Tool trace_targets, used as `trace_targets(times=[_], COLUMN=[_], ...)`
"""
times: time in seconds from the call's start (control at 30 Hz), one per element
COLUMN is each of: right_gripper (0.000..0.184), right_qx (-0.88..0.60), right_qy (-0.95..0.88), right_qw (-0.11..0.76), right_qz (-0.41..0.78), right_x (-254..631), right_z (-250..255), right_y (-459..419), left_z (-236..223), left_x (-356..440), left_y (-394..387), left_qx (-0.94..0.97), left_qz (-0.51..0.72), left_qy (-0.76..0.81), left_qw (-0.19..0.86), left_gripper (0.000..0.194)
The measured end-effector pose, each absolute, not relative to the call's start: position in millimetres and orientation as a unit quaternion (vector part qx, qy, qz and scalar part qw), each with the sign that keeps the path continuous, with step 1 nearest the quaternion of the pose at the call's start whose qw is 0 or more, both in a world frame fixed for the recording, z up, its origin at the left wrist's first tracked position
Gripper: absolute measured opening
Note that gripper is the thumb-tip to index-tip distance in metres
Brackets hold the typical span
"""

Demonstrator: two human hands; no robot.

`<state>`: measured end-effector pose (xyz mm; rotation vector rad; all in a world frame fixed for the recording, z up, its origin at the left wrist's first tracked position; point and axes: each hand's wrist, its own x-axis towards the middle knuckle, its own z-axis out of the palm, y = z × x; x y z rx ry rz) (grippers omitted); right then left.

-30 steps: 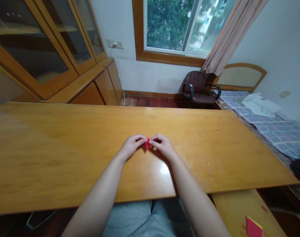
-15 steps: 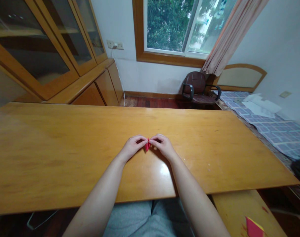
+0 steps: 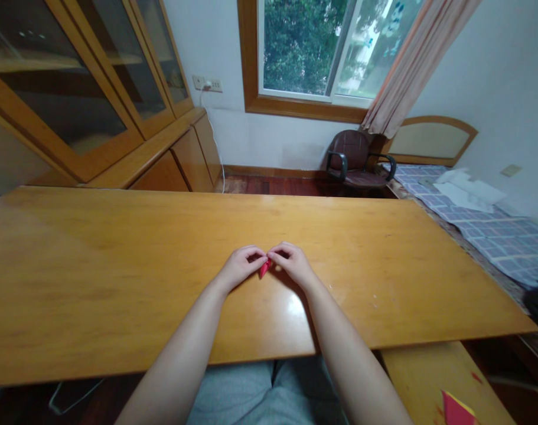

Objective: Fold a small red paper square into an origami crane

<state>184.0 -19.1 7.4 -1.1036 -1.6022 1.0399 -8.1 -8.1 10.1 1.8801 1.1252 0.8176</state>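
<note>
Since the small red folded piece [image 3: 264,270] is so slight, there is little of it for two hands to share. It sits over the middle of the wooden table [image 3: 118,265], between the left hand [image 3: 242,268] and the right hand [image 3: 292,260], its pointed end reaching out toward the person; whether that point touches the table I cannot tell. The left hand pinches it between thumb and forefinger at the far end; the right hand has its thumb and forefinger brought together at that same end, though how much of the piece they grip is hidden. If the two pulled apart unevenly, the piece, which looks like paper, could tear or lose its creases there. Too hard a squeeze could crush the folds, and too loose a pinch could let it slip onto the glossy surface. The red and yellow sheet [image 3: 458,409] lies well apart on the lower board [image 3: 417,372].
</note>
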Motion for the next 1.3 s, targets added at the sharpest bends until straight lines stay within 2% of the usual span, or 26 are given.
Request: trace_targets(times=[0.67,1.07,1.3], right_gripper=[0.014,0.024,0.027], right_qx=[-0.468,-0.455,-0.437], right_qy=[-0.635,-0.607,-0.598], right_qw=[0.445,0.467,0.469], right_qz=[0.425,0.455,0.482], right_x=[181,184,184], right_z=[5,-2,2], right_y=[-19,-16,-17], left_z=[10,10,1], left_x=[-8,-9,-11], left_y=[-8,-8,-4], left_qx=[0.748,0.746,0.692], left_qz=[0.328,0.337,0.393], left_qy=[0.432,0.427,0.444], left_qw=[0.382,0.383,0.411], left_gripper=[0.025,0.022,0.023])
